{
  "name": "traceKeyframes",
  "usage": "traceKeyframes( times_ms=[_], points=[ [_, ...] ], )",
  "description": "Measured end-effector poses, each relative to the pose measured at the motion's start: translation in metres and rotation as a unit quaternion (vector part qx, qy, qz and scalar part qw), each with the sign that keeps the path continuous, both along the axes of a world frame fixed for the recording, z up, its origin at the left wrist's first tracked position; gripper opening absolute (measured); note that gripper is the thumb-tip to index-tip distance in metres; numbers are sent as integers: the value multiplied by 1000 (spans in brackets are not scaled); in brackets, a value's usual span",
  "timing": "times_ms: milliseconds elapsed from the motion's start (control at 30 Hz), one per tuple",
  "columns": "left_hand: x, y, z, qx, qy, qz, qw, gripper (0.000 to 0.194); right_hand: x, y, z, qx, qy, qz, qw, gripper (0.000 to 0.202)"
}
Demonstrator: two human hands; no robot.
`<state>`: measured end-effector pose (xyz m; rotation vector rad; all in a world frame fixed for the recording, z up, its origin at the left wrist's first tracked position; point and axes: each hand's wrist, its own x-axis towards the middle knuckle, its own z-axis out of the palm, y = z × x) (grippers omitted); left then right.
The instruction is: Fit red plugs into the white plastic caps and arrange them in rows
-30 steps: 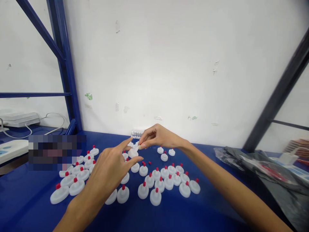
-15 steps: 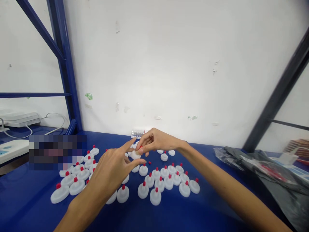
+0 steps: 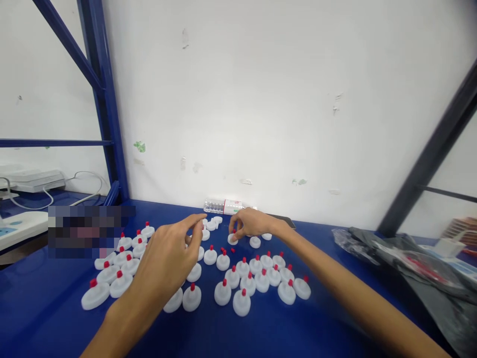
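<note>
My right hand (image 3: pixel 249 223) reaches to the back of the group, thumb and fingers closed round the red tip of a white round cap (image 3: pixel 233 239) at table level. Over the left-hand rows hovers my left hand (image 3: pixel 173 251), thumb and index finger apart, with nothing visible between them. Many white caps with red tips, such as one cap (image 3: pixel 242 304) in front, stand on the blue table (image 3: pixel 283 328). Two small loose red tips (image 3: pixel 233 250) lie near the middle. Several white pieces without red tips (image 3: pixel 211 225) sit behind my left hand, which hides some caps.
A clear plastic bottle (image 3: pixel 233 206) lies along the wall, with a dark flat object (image 3: pixel 285 220) beside it. Grey plastic bags (image 3: pixel 406 263) cover the right side. A white device (image 3: pixel 22 228) and cables are at the left, by a blue metal post (image 3: pixel 112 124).
My right hand has left my left hand and moved right and down to the table with a cap. My left hand no longer has a cap at its fingers.
</note>
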<state>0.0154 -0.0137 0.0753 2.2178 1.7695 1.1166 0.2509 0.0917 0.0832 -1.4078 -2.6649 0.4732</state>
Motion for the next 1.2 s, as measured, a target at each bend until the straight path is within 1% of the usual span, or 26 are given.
traceKeyframes(
  times_ms=[67, 133, 200, 267, 367, 467, 567, 667, 733, 767, 833, 900, 967, 1033, 1100, 1133, 1200],
  points=[
    [-2, 0, 0, -4, -8, -2, 1000, 40, 0, -3, 6, 30, -3, -11, 999, 41],
    [-3, 0, 0, -3, -12, 1, 1000, 39, -4, -6, 11, 78, 8, -27, 997, 40],
    [-3, -1, 2, 5, -7, 8, 1000, 37, -16, -8, 13, 122, 23, -33, 992, 38],
    [-2, -1, 3, 18, 4, 17, 1000, 35, -32, -7, 9, 144, 29, -23, 989, 34],
    [-2, -3, 5, 31, 6, 27, 999, 32, -60, 0, -2, 144, 14, 2, 989, 26],
    [-3, -5, 5, 31, 1, 29, 999, 32, -75, 6, -9, 144, 1, 9, 989, 15],
    [-3, -5, 3, 48, 8, 41, 998, 35, -71, 1, -2, 153, 15, 2, 988, 11],
    [-1, -3, 0, 74, 7, 35, 997, 36, -57, -22, 15, 162, 59, 6, 985, 19],
    [2, -3, -1, 69, 0, -2, 998, 39, -49, -41, 29, 161, 107, 19, 981, 26],
    [3, -3, -1, 55, -5, -27, 998, 40, -46, -49, 34, 151, 156, 30, 976, 26],
    [4, -3, -1, 22, -15, -70, 997, 36, -40, -62, 43, 125, 218, 45, 967, 28],
    [4, -3, -1, 6, -16, -78, 997, 35, -35, -66, 46, 85, 232, 46, 968, 31],
    [1, -1, -1, 16, 1, -48, 999, 38, -30, -63, 44, 47, 185, 25, 981, 31],
    [-1, 2, -2, 29, 24, -10, 999, 42, -27, -55, 37, 34, 85, -12, 996, 26],
    [-3, 4, -3, 34, 47, 19, 998, 42, -26, -48, 26, 45, -13, -47, 998, 17],
    [-4, 5, -3, 34, 58, 28, 997, 42, -27, -45, 20, 52, -45, -58, 996, 12],
    [-4, 5, -2, 29, 77, 40, 996, 41, -32, -43, 8, 57, -77, -66, 993, 6]
  ],
)
